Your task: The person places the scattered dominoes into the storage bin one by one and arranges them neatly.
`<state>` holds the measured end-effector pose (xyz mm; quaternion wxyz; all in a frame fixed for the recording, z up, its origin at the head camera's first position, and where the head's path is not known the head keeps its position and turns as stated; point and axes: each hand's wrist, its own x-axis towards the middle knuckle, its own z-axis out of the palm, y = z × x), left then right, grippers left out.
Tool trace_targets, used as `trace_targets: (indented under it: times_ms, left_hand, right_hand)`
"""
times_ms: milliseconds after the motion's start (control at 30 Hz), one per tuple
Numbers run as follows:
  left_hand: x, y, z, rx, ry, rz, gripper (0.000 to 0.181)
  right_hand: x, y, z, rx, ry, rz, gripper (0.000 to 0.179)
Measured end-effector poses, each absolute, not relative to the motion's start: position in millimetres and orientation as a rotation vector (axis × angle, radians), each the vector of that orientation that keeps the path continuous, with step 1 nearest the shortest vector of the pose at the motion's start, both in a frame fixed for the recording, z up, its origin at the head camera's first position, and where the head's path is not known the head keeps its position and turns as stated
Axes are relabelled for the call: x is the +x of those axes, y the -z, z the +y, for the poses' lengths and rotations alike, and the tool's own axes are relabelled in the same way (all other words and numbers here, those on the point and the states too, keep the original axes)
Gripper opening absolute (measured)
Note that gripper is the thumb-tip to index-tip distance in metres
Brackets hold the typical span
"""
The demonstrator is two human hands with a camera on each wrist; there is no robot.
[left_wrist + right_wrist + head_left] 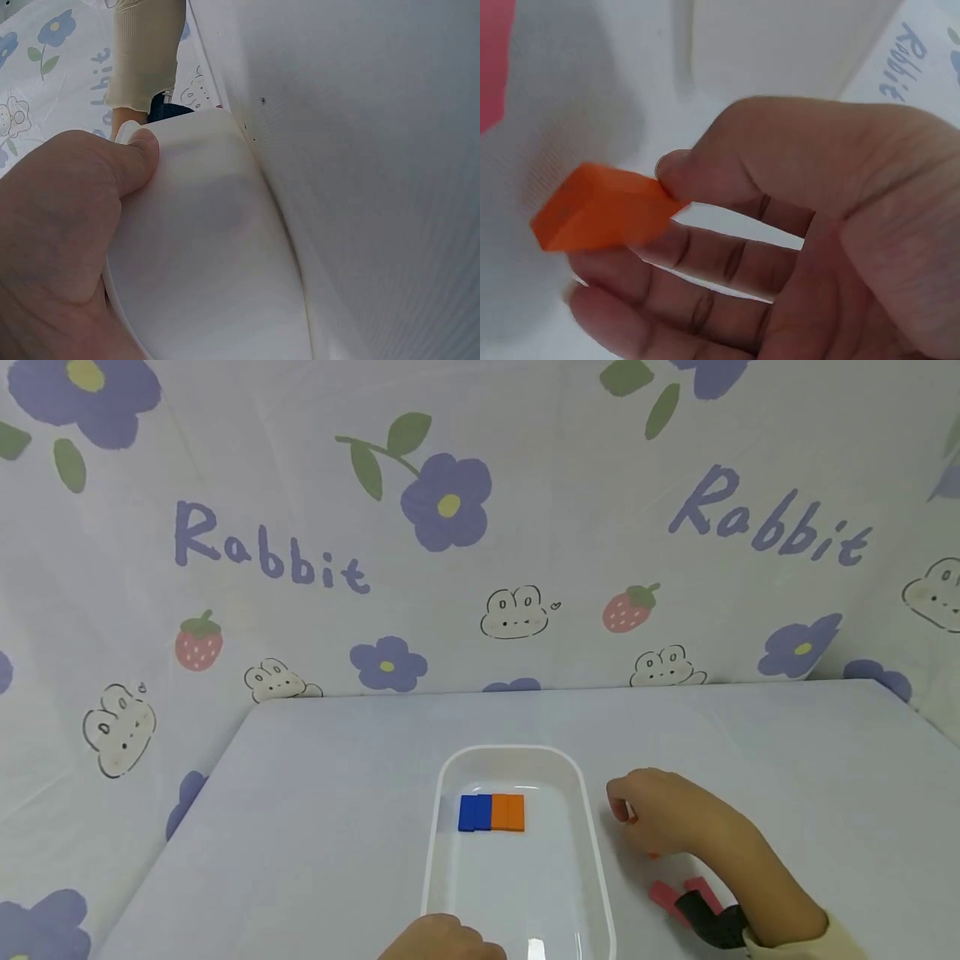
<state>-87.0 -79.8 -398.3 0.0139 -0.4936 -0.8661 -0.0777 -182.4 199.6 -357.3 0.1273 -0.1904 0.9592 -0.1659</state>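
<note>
Evidently the work is partly done: in the head view, two blue blocks (467,813) and two orange blocks (516,812) lie side by side, touching, in one row across the far part of the white tray (595,843), nearer its left wall. The rest of the tray floor that shows is bare, so there is room for more. The right hand (660,810) is over the counter (337,793), just beside the tray's right wall, its fingers bent inward; a speck of orange shows beneath it, too small to place. The left hand (444,938) is at the tray's near end, cut off by the picture's edge. In the left wrist view that hand grips the tray, its thumb pressed to the outer wall; the other fingers are mostly hidden. In the right wrist view the thumb and forefinger pinch a loose block (604,206), also orange, with the remaining fingers loosely bent below it. It is outside the tray, so adding it to the row would seem to be what is left; whether further blocks wait elsewhere, I cannot tell.
</note>
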Motion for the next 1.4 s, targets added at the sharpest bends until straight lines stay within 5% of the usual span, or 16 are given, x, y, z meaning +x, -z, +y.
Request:
trace_targets:
  times_ms: [1067,1400]
  left_hand:
    - [-86.4,396.0,-79.7,-1.532,0.361,-2.702,0.016]
    - [-85.5,395.4,-77.7,-1.510,0.331,-2.739,0.016]
  right_hand:
    - [-178.3,349.8,207.7,-0.522,0.468,2.627,0.030]
    - [-180.7,349.2,208.5,-0.483,0.587,2.655,0.020]
